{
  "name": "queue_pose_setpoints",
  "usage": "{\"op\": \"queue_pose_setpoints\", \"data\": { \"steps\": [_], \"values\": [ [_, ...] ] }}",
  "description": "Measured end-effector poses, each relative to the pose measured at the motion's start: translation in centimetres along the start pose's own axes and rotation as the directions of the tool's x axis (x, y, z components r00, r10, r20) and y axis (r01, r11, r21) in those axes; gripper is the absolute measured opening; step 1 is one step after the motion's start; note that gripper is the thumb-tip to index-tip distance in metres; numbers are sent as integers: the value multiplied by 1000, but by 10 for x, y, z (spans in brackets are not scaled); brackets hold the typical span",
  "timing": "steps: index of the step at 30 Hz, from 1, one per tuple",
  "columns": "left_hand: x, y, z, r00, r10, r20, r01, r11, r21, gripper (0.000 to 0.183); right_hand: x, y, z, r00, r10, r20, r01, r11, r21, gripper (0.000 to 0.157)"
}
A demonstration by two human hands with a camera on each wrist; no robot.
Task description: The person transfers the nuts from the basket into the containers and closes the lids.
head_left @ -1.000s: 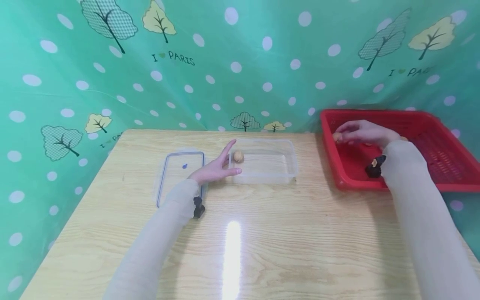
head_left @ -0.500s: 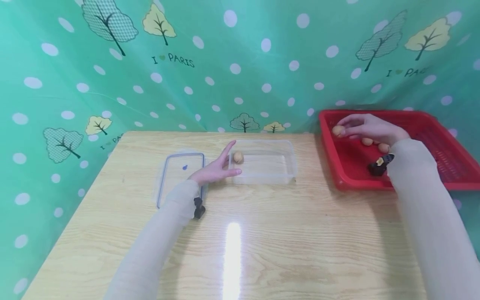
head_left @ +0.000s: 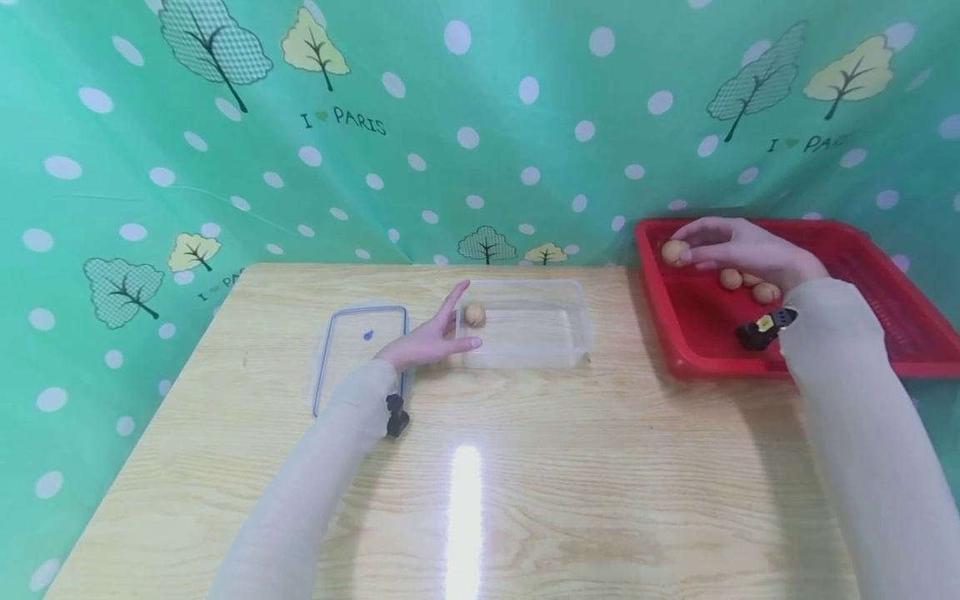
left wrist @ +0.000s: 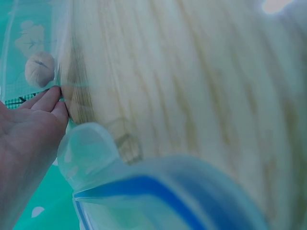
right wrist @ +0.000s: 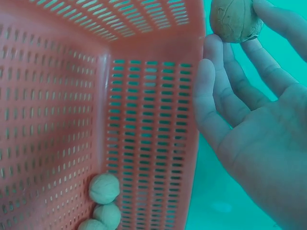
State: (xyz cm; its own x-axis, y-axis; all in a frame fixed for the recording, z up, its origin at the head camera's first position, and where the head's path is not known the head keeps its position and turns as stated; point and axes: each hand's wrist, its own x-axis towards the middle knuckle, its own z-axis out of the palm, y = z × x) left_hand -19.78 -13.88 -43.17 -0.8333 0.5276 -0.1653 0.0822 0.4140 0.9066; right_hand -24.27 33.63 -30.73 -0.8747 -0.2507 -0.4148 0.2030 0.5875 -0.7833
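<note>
A brown walnut is pinched between the thumb and fingertips of my right hand, over the left end of the red basket. The right wrist view shows this wrinkled walnut at the top, with the hand beside the basket's rim. My left hand rests against the left end of a clear plastic container, thumb and forefinger spread along its end. Inside the container, near that hand, lies one walnut. In the left wrist view my fingers touch the container's wall just below this walnut.
Several walnuts lie in the basket behind my right wrist. A clear lid with a blue seal lies flat left of the container, partly under my left forearm. A green patterned cloth hangs behind the wooden table.
My right hand has risen slightly with the walnut, from low inside the basket to about rim level. More walnuts show behind it. My left hand has stayed at the container.
</note>
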Motion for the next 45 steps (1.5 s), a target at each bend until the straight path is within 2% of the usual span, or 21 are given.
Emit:
{"op": "queue_pose_setpoints", "data": {
  "steps": [11,16,21,24,26,29,32,39,45],
  "values": [
    [0,1,-2,1000,-29,0,29,1000,8,96,-6,-17,2,1000,-4,5,4,1000,11,72],
    [0,1,-2,1000,-22,4,22,1000,8,97,-10,-28,8,1000,-32,2,32,999,-32,67],
    [-1,1,-2,1000,-7,2,7,1000,9,98,-20,-44,21,1000,10,16,-10,1000,-5,59],
    [0,0,-2,1000,-16,-1,16,1000,7,97,-17,-48,27,999,-42,7,42,998,-47,54],
    [0,0,-1,1000,-14,0,14,1000,10,98,-11,-49,29,994,-109,7,109,990,-91,51],
    [-1,1,-1,1000,-6,-1,6,1000,12,98,-4,-52,33,970,-241,21,241,956,-168,48],
    [-1,1,0,1000,3,0,-3,1000,11,98,1,-55,39,942,-332,39,333,920,-206,46],
    [0,2,-2,999,-21,25,21,1000,-16,100,6,-63,55,929,-364,59,368,907,-202,48],
    [0,3,-3,999,-21,27,21,1000,-17,101,10,-67,68,914,-398,84,407,895,-184,42]
  ]
}}
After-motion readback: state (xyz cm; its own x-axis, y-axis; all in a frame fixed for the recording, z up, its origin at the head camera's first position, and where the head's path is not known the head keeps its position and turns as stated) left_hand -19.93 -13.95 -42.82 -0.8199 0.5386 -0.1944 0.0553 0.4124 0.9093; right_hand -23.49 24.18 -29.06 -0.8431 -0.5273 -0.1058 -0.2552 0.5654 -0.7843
